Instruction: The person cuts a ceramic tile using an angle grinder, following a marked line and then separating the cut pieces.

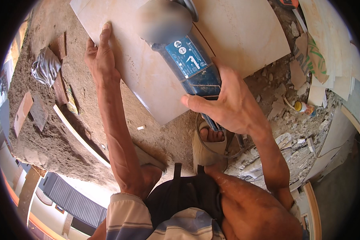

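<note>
A large pale beige tile (136,76) lies on the dirt in front of me. My left hand (103,56) grips its left edge, one digit stretched over the top face and the others at the rim. A blue angle grinder (190,62) rests over the tile, with my right hand (232,100) wrapped around its rear body. The grinder's head end is smeared by a blur, and only part of a round disc or guard (192,10) shows beside it. A dark straight line (204,39) runs across the tile just right of the grinder.
Stacked tiles (336,40) stand at the right, near broken rubble (286,96) and a small yellow-capped bottle (302,107). The grinder's cord (232,155) passes my sandalled foot (208,146). On the left lie a crumpled grey bag (46,66), tile scraps (23,113) and a white strip (80,136).
</note>
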Demonstrator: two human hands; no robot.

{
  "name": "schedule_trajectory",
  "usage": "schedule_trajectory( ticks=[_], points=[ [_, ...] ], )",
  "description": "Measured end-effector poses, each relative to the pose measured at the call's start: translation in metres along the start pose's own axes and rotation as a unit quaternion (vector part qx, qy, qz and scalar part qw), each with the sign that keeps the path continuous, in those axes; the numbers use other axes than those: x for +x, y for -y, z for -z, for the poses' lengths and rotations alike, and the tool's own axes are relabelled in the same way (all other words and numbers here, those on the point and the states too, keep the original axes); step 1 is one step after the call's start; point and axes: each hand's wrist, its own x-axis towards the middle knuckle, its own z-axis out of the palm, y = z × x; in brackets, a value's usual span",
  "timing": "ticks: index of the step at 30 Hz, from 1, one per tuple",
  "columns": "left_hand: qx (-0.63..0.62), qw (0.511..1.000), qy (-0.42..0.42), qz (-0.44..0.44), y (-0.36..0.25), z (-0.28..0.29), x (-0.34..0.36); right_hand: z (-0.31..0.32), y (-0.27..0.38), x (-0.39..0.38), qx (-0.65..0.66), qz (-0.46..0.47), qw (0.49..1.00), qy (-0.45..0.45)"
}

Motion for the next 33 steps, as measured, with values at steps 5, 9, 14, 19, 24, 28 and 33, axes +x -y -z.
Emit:
schedule_trajectory(
  ticks=[5,9,14,19,24,28,33],
  points=[
    [-0.013,1.000,0.014,0.003,0.003,0.001,0.002,-0.004,-0.009,-0.003,0.006,0.024,0.999,-0.020],
    [-0.012,1.000,0.013,-0.001,0.002,0.001,0.002,-0.003,-0.008,-0.004,-0.008,0.017,1.000,-0.017],
    [-0.009,1.000,0.009,0.002,0.000,0.000,0.001,-0.002,-0.006,-0.009,0.007,0.004,1.000,-0.010],
    [-0.009,1.000,0.001,0.006,0.000,-0.001,0.002,-0.001,-0.010,-0.013,0.006,0.005,1.000,-0.014],
    [-0.012,1.000,0.004,-0.002,0.000,-0.004,0.001,-0.001,-0.009,-0.010,-0.001,0.006,1.000,-0.011],
    [0.004,1.000,-0.001,0.005,-0.003,-0.002,0.000,0.001,-0.005,-0.014,0.001,-0.007,1.000,0.000],
    [0.006,1.000,-0.001,0.010,-0.002,-0.002,0.000,0.002,-0.007,-0.017,-0.009,-0.009,1.000,0.001]
  ],
)
